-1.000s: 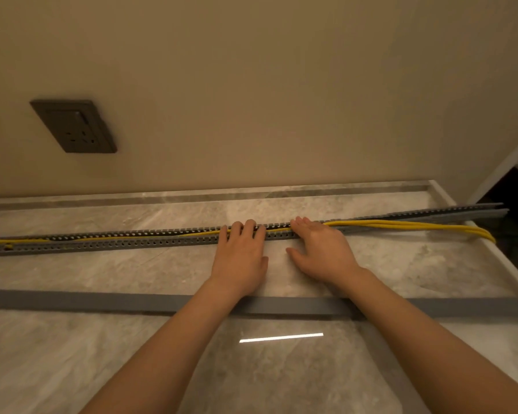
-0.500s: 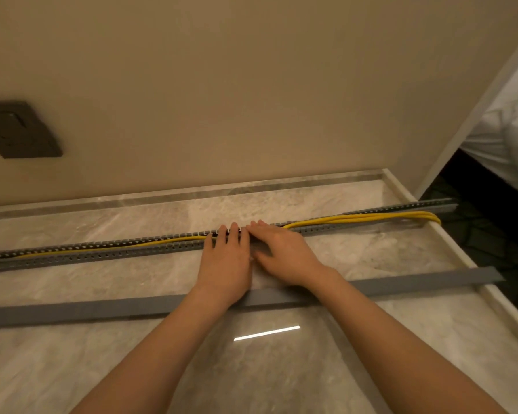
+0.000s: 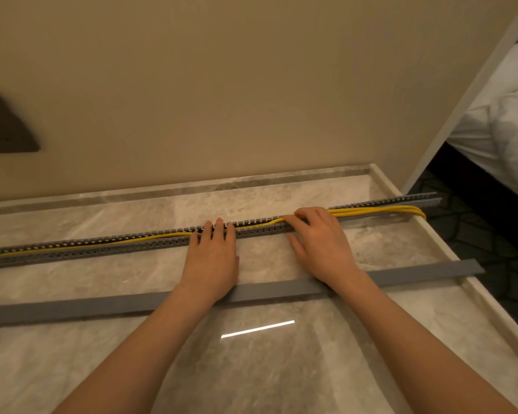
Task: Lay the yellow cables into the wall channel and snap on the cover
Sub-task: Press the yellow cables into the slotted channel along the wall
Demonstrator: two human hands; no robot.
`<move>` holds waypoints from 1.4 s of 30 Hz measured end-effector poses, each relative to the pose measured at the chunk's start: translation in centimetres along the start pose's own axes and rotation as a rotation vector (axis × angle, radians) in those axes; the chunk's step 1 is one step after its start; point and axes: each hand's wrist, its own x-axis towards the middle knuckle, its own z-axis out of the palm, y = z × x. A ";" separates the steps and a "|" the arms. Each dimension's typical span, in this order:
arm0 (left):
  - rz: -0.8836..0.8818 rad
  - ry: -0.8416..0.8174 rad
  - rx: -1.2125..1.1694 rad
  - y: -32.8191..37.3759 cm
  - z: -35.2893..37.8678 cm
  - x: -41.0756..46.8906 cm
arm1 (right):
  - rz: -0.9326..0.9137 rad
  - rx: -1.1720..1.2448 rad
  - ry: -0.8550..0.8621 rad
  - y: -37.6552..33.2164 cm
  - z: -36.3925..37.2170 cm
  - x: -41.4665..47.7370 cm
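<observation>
A long grey slotted channel (image 3: pixel 102 248) lies across the marble counter, its right end reaching past the counter's edge. Yellow cables (image 3: pixel 371 211) run along it: inside the channel on the left, riding on top and looping back at the right end. My left hand (image 3: pixel 211 258) lies flat, fingers together, fingertips pressing on the channel at its middle. My right hand (image 3: pixel 317 240) is a hand's width to the right, fingers bent over the cables at the channel's top. The flat grey cover strip (image 3: pixel 87 306) lies loose nearer me, under both wrists.
The beige wall (image 3: pixel 251 100) stands just behind the channel, with a dark socket plate (image 3: pixel 3 130) at the left. The marble counter (image 3: pixel 281 369) ends at a raised rim on the right (image 3: pixel 491 309); beyond it are dark floor and white bedding (image 3: pixel 506 115).
My right hand has slid rightward along the channel, away from my left hand. The view has swung right, so the socket is now at the left edge.
</observation>
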 end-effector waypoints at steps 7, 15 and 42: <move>-0.009 -0.002 -0.049 -0.1 0.1 0.0 | 0.084 -0.016 -0.053 -0.8 0.9 0.1; -0.079 0.024 -0.026 1.5 -1.1 0.7 | 0.056 0.051 -0.114 0.2 0.6 0.0; 0.107 0.052 -0.160 9.7 -1.8 4.0 | 0.461 0.476 -0.138 4.1 -5.3 -5.7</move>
